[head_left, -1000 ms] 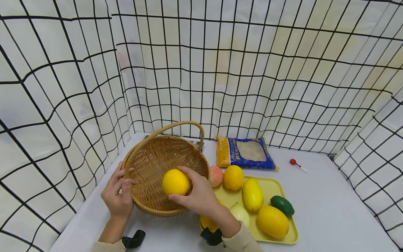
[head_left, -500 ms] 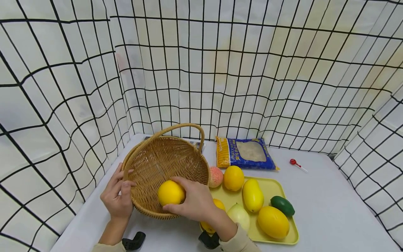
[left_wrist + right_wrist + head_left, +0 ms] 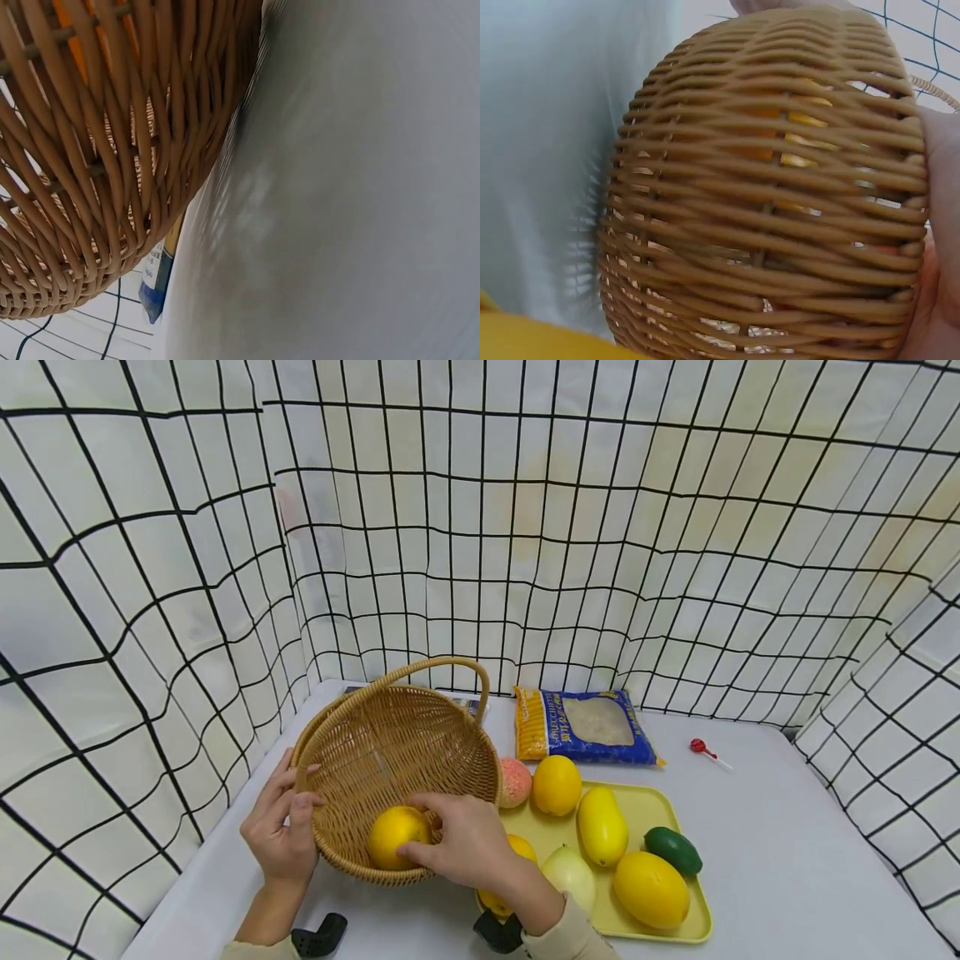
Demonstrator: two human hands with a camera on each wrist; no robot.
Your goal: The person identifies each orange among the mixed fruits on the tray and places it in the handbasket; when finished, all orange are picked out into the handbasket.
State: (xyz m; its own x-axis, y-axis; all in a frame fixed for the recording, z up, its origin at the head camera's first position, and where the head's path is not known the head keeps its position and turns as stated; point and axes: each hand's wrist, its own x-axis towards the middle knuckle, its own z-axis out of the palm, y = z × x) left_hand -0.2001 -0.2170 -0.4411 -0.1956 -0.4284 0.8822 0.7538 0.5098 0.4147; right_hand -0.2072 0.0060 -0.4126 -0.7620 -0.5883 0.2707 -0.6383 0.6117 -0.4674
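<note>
One wicker basket [image 3: 397,735] stood tilted, left hand [image 3: 281,831] gripping its side edge, fingers curled over. Right hand [image 3: 465,843] held one orange fruit [image 3: 388,839] low inside basket, thumb and fingers round it. Beside basket, one yellow tray [image 3: 648,806] bore one pale onion [image 3: 570,874], one green fruit [image 3: 672,850], two big yellow fruits [image 3: 651,891] among others. Beyond tray lay one bag [image 3: 592,727], one lollipop [image 3: 699,746].

Honey-brown round wicker basket [image 3: 408,739], ribbed weave. Orange-yellow round fruit [image 3: 392,841]. Pale-yellow rectangular tray [image 3: 641,806], plain. Pink-red round peach [image 3: 514,783], pale speckles. Dark-green oval fruit [image 3: 672,850]. Pale-green bulb-shaped onion [image 3: 570,875]. Blue pillow-shaped bag [image 3: 585,727], striped orange-yellow at one end. Red ball-headed lollipop [image 3: 699,746]. White sheet wall [image 3: 501,547], black grid. White table [image 3: 795,852].
</note>
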